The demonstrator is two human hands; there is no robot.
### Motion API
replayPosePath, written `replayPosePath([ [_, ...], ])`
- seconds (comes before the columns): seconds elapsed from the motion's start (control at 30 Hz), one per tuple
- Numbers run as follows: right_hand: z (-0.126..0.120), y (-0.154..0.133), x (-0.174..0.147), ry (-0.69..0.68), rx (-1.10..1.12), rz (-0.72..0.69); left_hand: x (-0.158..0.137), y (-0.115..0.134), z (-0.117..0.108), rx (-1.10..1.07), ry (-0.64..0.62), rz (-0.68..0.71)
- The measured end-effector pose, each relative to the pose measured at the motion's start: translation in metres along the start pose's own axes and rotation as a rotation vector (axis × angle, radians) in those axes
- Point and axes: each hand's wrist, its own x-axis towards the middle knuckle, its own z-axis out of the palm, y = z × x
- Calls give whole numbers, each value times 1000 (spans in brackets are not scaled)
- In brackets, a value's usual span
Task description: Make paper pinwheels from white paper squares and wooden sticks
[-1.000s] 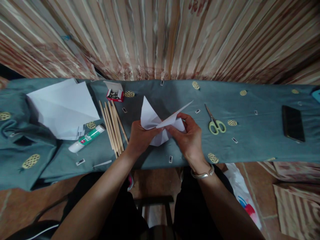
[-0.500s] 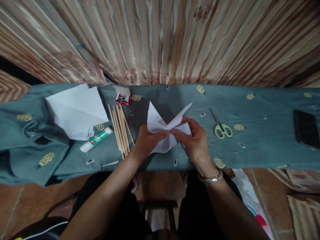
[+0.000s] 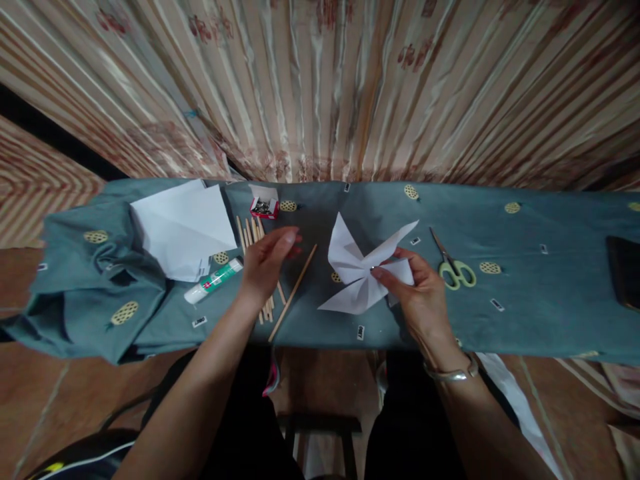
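In the head view my right hand (image 3: pixel 417 283) pinches a white paper pinwheel (image 3: pixel 350 272) near its middle, with the thumb beside a small shiny pin (image 3: pixel 373 270) at the centre. The pinwheel's points fan outward above the cloth. Over the bundle of wooden sticks (image 3: pixel 249 230) hovers my left hand (image 3: pixel 270 257), fingers loosely bent and apart, with nothing visible in it. It partly hides the sticks. One single wooden stick (image 3: pixel 293 293) lies slanted on the cloth between the bundle and the pinwheel.
A small red box (image 3: pixel 264 205) of metal pins stands open behind the sticks. To the left are white paper sheets (image 3: pixel 185 227) and a glue stick (image 3: pixel 213 281). Green-handled scissors (image 3: pixel 456 272) lie right of my right hand. A dark phone (image 3: pixel 625 270) rests at the far right.
My left hand has let go of the pinwheel and moved left over the sticks. One stick now lies farther from the bundle. My right hand alone holds the pinwheel. The view has shifted.
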Motion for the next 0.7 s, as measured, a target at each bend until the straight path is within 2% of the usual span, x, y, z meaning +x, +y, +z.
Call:
replayPosePath([
  [0.07,-5,1,-1,-5,3,5,11,-6,-22,381,73,119],
  [0.13,-9,2,-2,-20,-3,2,19,-13,-39,686,93,171],
  [0.23,-12,3,-3,-25,-29,-12,25,-20,-50,919,74,187],
  [0.4,-16,0,-4,-13,-12,0,18,-16,-39,991,35,290],
  [0.47,-18,0,-3,-7,1,11,9,-14,-30,956,-44,335],
  [0.6,-22,-2,-3,-1,-16,4,-10,-16,-8,966,-274,337],
  [0.7,-22,-4,-8,-21,-71,-37,-14,-21,4,938,-313,286],
])
